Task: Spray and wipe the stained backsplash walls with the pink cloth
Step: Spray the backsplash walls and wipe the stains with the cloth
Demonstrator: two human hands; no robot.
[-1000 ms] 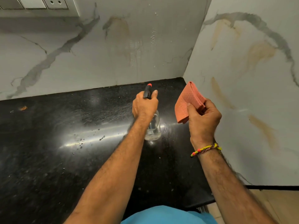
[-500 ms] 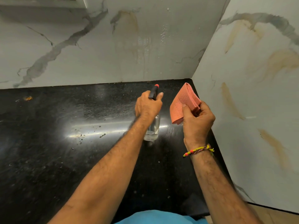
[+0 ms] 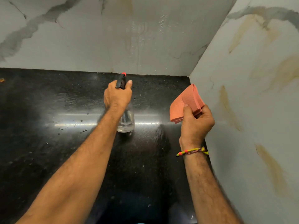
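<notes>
My left hand (image 3: 117, 95) grips the neck of a clear spray bottle (image 3: 126, 122) with a black, red-tipped nozzle, held over the black countertop (image 3: 48, 143) and pointing at the back backsplash wall (image 3: 97, 46). Droplets and wet runs show on that wall above the nozzle, over a faint brown stain. My right hand (image 3: 196, 125) holds a folded pink cloth (image 3: 186, 102) raised near the corner. The right backsplash wall (image 3: 252, 94) carries several brown streaky stains.
The marble-look walls meet in a corner at the counter's back right. Water drops and smears lie on the counter left of the bottle. A small orange speck (image 3: 2, 80) sits at the far left edge.
The view has tilted down and moved closer, so the wall sockets have left the frame. The bottle sits nearer the back wall. My right hand with the cloth has drifted right, away from the bottle.
</notes>
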